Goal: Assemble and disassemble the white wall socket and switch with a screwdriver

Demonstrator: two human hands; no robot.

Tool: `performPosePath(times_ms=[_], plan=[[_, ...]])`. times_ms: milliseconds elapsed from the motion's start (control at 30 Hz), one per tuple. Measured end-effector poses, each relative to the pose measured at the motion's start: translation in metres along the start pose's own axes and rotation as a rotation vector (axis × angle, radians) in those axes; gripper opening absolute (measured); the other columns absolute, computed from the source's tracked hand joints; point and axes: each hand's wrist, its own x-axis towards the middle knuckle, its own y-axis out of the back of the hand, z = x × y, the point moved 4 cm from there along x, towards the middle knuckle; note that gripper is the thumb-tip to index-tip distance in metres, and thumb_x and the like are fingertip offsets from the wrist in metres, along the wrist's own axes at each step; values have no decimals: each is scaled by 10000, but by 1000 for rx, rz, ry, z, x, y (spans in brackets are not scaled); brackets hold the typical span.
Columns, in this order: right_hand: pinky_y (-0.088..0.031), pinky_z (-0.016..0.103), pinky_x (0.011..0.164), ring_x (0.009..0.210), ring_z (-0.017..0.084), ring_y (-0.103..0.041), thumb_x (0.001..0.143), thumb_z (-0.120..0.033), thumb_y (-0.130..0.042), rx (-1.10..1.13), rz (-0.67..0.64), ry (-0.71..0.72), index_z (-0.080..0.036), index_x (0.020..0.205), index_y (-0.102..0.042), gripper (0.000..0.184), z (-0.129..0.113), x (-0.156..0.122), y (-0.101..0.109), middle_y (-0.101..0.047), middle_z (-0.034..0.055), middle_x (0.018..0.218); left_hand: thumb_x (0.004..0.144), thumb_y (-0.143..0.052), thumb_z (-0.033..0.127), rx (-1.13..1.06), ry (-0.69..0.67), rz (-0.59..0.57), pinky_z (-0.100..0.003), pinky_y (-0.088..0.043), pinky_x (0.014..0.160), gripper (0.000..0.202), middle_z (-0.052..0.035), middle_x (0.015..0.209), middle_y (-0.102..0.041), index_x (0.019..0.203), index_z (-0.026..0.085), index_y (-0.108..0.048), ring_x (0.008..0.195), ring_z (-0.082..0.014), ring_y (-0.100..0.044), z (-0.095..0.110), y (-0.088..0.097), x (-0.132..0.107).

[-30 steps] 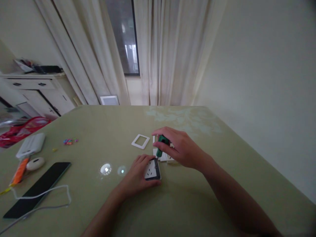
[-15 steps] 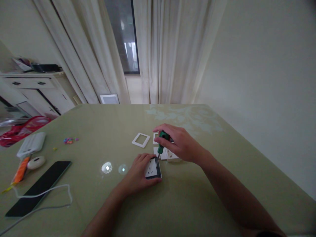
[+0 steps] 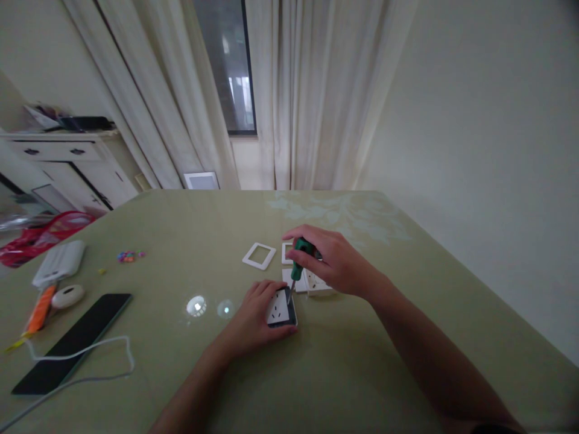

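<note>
L grip [image 3: 251, 319] spread only as wide as the socket [image 3: 278, 307]; has hold of it, thumb along near edge, fingertips at far edge. Socket sits flat on counter [image 3: 353, 374], just R of L palm, below & a bit L of R grip [image 3: 337, 262]; white slotted face up, dark border showing.

R grip closed round green hdl of screwdriver [image 3: 302, 256]. Shaft angles down & slightly L from R grip, tip at dark strip on socket's R side; too small to tell if it's seated in a screw.

Just under R grip: white plate [image 3: 294, 281] w/ 2nd socket [image 3: 316, 284] beside it, partly hidden by the hand. White frame pc [image 3: 284, 254] peeks out L of R grip's fingers, mostly covered. Another sq. frame [image 3: 259, 256] lies beyond L grip, apart from both hands.

Well L of L grip: dark flat slab [image 3: 72, 343], white cable [image 3: 85, 381] across it; farther L, orange-hdl'd item [image 3: 40, 310], round white pc [image 3: 67, 296], white case [image 3: 58, 262]. Small coloured bits [image 3: 129, 257] far L, beyond L grip.
</note>
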Motion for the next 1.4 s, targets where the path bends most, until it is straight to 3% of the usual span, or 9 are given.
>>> performPosePath(times_ms=[633,933,1233,1400], plan=[[-529,330,952,1075,210,-727,1103,-376,-619,13,18,16,-205,1268,-681,245,2,0,1,-785,83,1205,841,-891,475,3,-9,9,-582,-449,1200,760,-116,1437,-643,1504,284,-571,1367,-391,-539,1,1,0],[-515,303,870,957,183,-706,1106,-386,-613,19,45,0,-200,1255,-681,247,2,0,3,-778,69,1163,833,-897,484,-5,2,7,-594,-434,1211,769,-122,1444,-637,1497,271,-574,1375,-396,-530,0,1,0],[-528,325,950,1060,210,-723,1109,-393,-607,2,16,3,-215,1240,-680,233,5,1,-2,-783,80,1196,831,-893,491,12,-10,13,-585,-456,1199,766,-114,1433,-647,1502,292,-579,1361,-394,-553,1,0,1],[-524,300,888,976,193,-722,1108,-412,-613,-13,18,35,-218,1190,-700,228,5,0,-8,-784,58,1096,835,-894,490,11,-22,14,-573,-467,1184,755,-113,1419,-652,1493,289,-580,1342,-386,-560,0,0,1]])
